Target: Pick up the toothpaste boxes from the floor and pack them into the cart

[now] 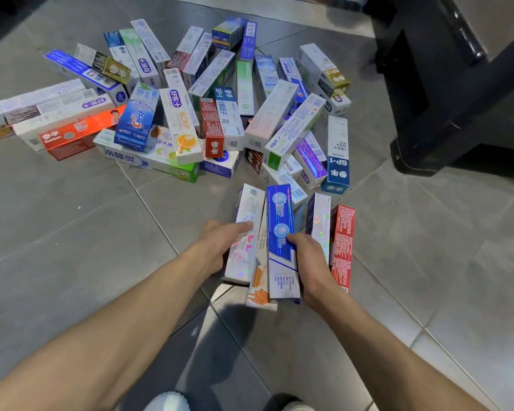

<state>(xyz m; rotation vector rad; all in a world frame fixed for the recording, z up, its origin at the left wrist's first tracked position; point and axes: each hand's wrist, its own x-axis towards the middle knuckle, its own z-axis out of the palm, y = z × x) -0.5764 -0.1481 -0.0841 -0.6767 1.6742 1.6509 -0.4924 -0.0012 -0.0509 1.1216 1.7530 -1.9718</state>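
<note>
A big heap of toothpaste boxes (190, 108) in many colours lies spread on the grey tiled floor. Above the floor in front of me I hold a fan of several boxes between both hands. My left hand (220, 241) grips a white holographic box (248, 215), thumb across its face. My right hand (312, 262) grips a blue and white box (279, 215), with a silver box (321, 215) and a red box (343, 241) behind it. An orange-printed box (258, 286) sits between the two hands.
A black frame or stand (445, 108) rises at the upper right, its foot on the floor close to the heap. Bare tiles (72, 232) lie left of my arms. The tips of my shoes show at the bottom edge.
</note>
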